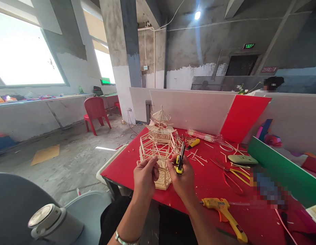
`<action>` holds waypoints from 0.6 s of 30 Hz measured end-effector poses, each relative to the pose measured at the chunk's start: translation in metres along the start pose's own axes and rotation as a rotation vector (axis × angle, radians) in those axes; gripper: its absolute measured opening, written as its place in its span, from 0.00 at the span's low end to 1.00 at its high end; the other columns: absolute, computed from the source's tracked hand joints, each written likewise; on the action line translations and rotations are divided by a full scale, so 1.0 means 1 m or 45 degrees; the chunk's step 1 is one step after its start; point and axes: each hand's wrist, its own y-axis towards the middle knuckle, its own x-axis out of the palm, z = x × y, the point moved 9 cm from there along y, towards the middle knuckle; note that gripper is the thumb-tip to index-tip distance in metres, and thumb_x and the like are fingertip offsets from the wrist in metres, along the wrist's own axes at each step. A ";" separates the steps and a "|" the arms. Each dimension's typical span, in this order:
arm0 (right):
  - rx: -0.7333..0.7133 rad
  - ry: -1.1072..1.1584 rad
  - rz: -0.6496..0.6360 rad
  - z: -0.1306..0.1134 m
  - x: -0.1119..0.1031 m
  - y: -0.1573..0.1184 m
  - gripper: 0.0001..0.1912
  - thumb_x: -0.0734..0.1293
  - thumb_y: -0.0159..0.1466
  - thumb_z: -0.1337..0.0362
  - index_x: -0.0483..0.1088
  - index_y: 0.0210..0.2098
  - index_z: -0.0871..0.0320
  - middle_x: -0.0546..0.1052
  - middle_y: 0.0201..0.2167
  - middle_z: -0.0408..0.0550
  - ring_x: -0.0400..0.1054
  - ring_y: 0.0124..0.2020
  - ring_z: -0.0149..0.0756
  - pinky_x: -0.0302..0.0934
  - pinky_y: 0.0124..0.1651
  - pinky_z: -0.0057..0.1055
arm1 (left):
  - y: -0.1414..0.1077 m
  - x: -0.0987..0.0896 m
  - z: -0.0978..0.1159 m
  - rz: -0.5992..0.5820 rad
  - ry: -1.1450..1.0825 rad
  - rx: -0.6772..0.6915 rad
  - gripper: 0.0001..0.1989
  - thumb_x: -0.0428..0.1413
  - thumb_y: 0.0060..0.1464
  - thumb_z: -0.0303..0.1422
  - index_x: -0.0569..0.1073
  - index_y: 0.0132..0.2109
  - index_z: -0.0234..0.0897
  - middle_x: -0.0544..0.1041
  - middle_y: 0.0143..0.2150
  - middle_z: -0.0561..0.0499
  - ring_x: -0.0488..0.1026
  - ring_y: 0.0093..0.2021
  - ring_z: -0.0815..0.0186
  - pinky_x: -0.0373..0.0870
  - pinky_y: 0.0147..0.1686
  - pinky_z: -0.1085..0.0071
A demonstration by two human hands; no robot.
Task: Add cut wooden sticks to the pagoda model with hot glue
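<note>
Judging the stick frame [163, 168] light and brittle, I'd hold its base [162, 185]; my right grip [183, 175] carries a yellow tool [179, 165], left grip [145, 173] pinched, contents unclear.

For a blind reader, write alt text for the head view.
A person's left hand and right hand are at a stick frame on a red table, the right hand holding a yellow-and-black tool. A pagoda-like roof rises behind the frame; a glue gun and pliers lie to the right.
</note>
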 end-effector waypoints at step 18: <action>0.133 -0.002 -0.583 -0.021 -0.030 -0.026 0.11 0.71 0.60 0.61 0.69 0.40 0.55 0.74 0.31 0.41 0.69 0.32 0.32 0.64 0.37 0.27 | -0.063 0.024 0.029 -0.770 1.148 0.305 0.13 0.60 0.53 0.40 0.83 0.32 0.34 0.77 0.24 0.50 0.69 0.26 0.67 0.62 0.24 0.75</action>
